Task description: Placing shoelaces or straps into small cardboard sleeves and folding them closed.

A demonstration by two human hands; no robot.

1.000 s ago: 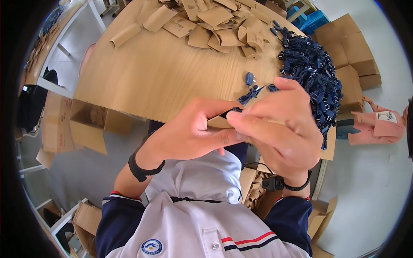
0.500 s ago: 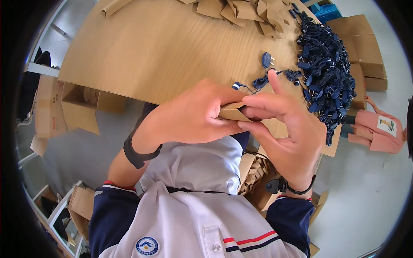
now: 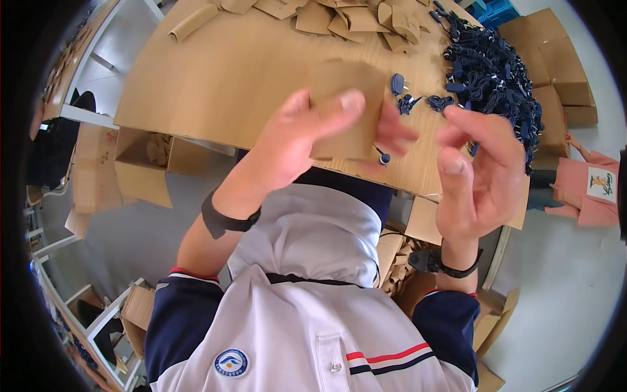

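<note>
My left hand [image 3: 281, 147] grips a flat brown cardboard pillow box [image 3: 343, 138], thumb across its face and fingers around its far side. Both the box and those fingers are blurred by motion. Off to the right, my right hand [image 3: 486, 173] is raised with curved fingers apart and nothing visible in them. Past the box lie a dark blue two-pin plug adapter [image 3: 398, 83] and a bundled dark cord [image 3: 407, 104]. A dark blue earbud [image 3: 383, 157] shows at the near table edge, partly behind my left fingers. Another coiled cord [image 3: 440, 102] rests beside my right fingertips.
A large heap of dark blue corded earphones and adapters [image 3: 490, 78] covers the table's right side. Several brown pillow boxes [image 3: 353, 19] lie along the far edge. Open cartons [image 3: 140, 160] stand at left, others [image 3: 548, 59] at right. A person in pink [image 3: 588, 186] is at the right.
My right hand has let go of the pillow box and moved right. My left hand has turned the box so its broad face shows. The view has shifted slightly.
</note>
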